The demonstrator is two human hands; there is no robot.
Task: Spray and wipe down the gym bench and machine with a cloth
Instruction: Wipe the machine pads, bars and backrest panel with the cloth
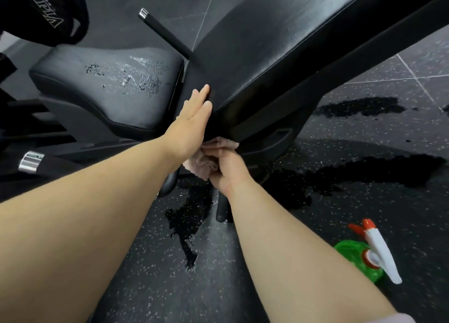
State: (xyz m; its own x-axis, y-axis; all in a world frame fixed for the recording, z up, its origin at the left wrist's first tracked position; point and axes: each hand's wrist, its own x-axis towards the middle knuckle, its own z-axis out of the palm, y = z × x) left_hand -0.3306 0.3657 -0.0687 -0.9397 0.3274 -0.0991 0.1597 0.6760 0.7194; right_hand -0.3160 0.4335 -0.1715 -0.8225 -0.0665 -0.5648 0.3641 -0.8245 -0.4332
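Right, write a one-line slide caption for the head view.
Left hand flat against the bench pad, right hand gripping a pink cloth at its lower edge; spray bottle on floor.

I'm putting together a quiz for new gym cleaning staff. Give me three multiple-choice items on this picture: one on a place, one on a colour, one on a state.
1. Where is the spray bottle?
A. On a shelf
B. Hanging on a machine handle
C. Lying on the floor

2. What colour is the cloth?
A. Pink
B. Blue
C. White

3. What state is the top of the seat pad in?
A. Dry and clean
B. Streaked with wet spray
C. Covered by a towel

Answers:
1 C, it lies on the floor beside the right forearm.
2 A, the right hand grips a pink cloth beneath the lower end of the backrest.
3 B, wet streaks glisten on it.
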